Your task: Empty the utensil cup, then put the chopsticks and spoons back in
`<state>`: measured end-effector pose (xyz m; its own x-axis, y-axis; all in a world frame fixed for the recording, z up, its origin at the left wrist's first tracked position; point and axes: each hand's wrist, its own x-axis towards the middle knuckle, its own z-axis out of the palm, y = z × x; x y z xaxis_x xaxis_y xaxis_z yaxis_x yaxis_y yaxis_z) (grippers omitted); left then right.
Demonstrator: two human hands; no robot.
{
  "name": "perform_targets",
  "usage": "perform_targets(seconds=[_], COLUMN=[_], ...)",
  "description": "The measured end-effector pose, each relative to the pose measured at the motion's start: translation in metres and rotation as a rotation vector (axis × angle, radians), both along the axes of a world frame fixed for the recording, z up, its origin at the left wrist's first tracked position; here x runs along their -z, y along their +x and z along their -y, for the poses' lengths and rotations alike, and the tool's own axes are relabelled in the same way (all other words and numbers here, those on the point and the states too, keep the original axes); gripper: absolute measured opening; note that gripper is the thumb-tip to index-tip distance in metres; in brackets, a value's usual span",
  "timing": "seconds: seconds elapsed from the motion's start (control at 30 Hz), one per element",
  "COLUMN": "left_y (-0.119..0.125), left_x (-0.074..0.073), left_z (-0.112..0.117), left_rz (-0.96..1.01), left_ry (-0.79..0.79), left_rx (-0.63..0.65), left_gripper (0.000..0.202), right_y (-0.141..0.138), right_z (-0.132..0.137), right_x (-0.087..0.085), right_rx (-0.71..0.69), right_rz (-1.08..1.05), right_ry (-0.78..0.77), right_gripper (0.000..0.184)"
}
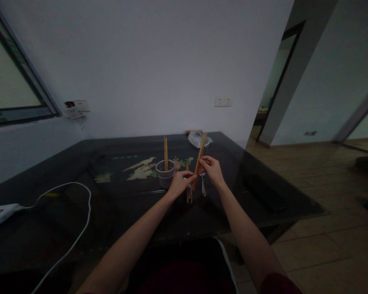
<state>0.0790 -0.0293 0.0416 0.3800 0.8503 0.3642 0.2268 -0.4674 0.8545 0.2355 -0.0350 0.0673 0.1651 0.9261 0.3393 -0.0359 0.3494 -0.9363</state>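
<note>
My right hand (212,169) is closed on a pair of wooden chopsticks (200,151) that tilt up and to the right above the dark table (116,204). My left hand (180,182) pinches the lower end of that pair. Just below the hands more chopsticks (188,192) and a white spoon (203,188) lie on the table. Left of my hands stands a clear plastic cup (165,173) with upright chopsticks (165,153) in it.
A crumpled white plastic bag (198,139) lies at the table's far edge. A white device (0,213) with a white cable (79,220) sits at the left. Wall sockets (223,101) are behind the table. Wooden floor (319,196) and a doorway lie to the right.
</note>
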Motion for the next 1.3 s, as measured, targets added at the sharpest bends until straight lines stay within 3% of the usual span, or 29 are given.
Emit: perform_targets(seconds=[0.43,0.67,0.83,1.0,1.1,1.3], left_y=[-0.006,-0.010,-0.017,-0.028,-0.037,-0.061], left_x=[-0.013,-0.019,-0.032,-0.053,-0.067,-0.080], left_z=[0.007,0.013,0.017,0.019,0.018,0.015], left_rz=[-0.124,-0.315,-0.381,-0.160,-0.037,-0.065], left_ry=[0.175,0.391,0.503,0.486,0.409,0.313], left_rx=[-0.090,-0.114,-0.118,-0.225,-0.224,-0.174], left_gripper=[0.018,0.013,0.016,0.017,0.015,0.015], right_y=[-0.002,-0.003,-0.004,-0.013,-0.027,-0.057], right_z=[0.003,0.008,0.012,0.015,0.021,0.029], right_x=[-0.004,-0.007,-0.011,-0.011,-0.008,0.001], right_rx=[-0.037,-0.044,-0.041,-0.089,-0.114,-0.158], right_rz=[0.092,0.127,0.152,0.133,0.178,0.308], right_ry=[0.052,0.087,0.137,0.126,0.128,0.126], right_gripper=[0.038,0.036,0.033,0.032,0.029,0.027])
